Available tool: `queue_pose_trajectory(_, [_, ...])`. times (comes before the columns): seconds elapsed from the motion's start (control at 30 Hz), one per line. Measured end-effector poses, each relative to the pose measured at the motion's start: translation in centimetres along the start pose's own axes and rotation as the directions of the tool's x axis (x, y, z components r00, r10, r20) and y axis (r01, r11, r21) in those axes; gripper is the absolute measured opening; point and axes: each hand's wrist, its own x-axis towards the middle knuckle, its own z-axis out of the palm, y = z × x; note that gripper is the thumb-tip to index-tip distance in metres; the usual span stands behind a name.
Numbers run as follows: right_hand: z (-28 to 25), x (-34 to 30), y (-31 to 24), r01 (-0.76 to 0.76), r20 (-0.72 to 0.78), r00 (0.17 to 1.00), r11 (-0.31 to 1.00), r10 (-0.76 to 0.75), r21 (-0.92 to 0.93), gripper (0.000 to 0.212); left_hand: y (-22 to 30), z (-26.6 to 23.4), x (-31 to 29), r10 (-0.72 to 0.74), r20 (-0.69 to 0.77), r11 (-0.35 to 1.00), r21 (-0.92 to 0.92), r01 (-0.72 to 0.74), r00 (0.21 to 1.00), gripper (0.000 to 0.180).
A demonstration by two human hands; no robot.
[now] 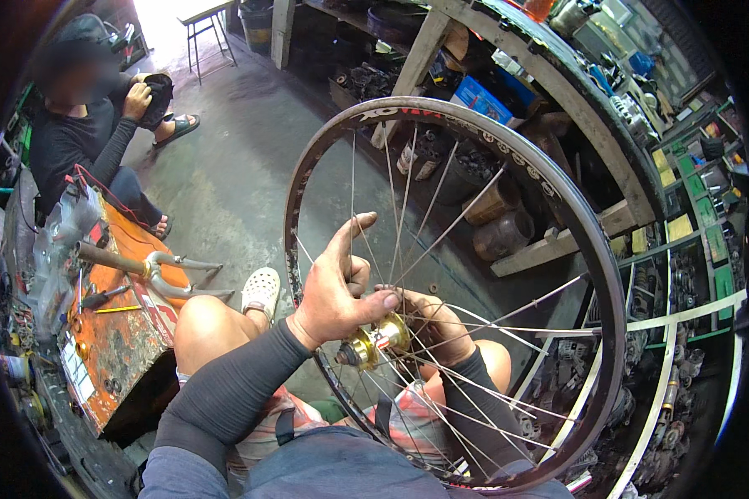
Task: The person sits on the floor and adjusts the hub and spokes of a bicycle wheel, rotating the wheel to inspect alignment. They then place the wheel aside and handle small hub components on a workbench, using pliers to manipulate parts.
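Two bare hands work at a bicycle wheel [611,333], which leans at a slant above the seated person's lap, right of centre. It has a black rim, thin metal spokes [354,183] and a gold hub [398,335].

The left hand [337,287] is on the near side of the hub. Its index finger stretches upward among the spokes, its thumb reaches across to the right, just above the hub, and the other fingers curl in. Thumb and index finger are spread wide apart. Whether the thumb presses on the hub cannot be told.

The right hand [443,331] is seen through the spokes, on the far side of the wheel, close beside the hub. Its fingers are bent, but the spokes and hub partly hide them, so what they grip cannot be told. Dark sleeves [233,382] cover both forearms.

To the left, a worn orange workbench [141,349] bears a metal bicycle fork [160,274] and a yellow stick-like item [118,309]. Beyond it sits another person [83,145] in dark clothes. A pale, perforated clog [261,289] is on the grey floor [233,158]. Shelves [666,323] of metal parts line the right side.
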Motion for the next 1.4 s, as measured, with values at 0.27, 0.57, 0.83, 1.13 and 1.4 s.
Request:
queue_pose_trajectory(0.27, [-0.3, 0.0, 0.8, 0.119, 0.071, 0.991, 0.987, -0.112, -0.107, 0.111, 0.0, -0.5, -0.5, 0.024, 0.012, 0.999, -0.048, -0.023, 1.000, 0.112])
queue_pose_trajectory(0.57, [0.4, 0.2, 1.0, 0.218, 0.118, 0.972, 0.968, -0.204, -0.123, 0.121, 0.2, -1.0, -0.9, 0.059, 0.003, 0.996, -0.059, -0.059, 0.998, 0.113])
queue_pose_trajectory(0.83, [-1.0, 0.6, 1.6, -0.025, 0.010, 1.000, 0.992, 0.026, -0.122, 0.109, -0.2, -0.8, -0.4, 0.009, 0.002, 1.000, -0.018, -0.009, 1.000, 0.119])
queue_pose_trajectory(1.13, [-0.8, -0.2, 0.3, 0.082, 0.106, 0.992, 0.992, -0.072, -0.092, 0.114, 0.1, -0.5, -0.2, 0.013, 0.068, 0.995, -0.096, -0.006, 0.998, 0.124])
queue_pose_trajectory(1.4, [-0.5, -0.3, 0.1, 0.043, 0.024, 0.999, 0.992, -0.041, -0.119, 0.111, -0.3, -0.9, -0.1, 0.018, 0.096, 0.998, -0.066, -0.012, 0.995, 0.127])
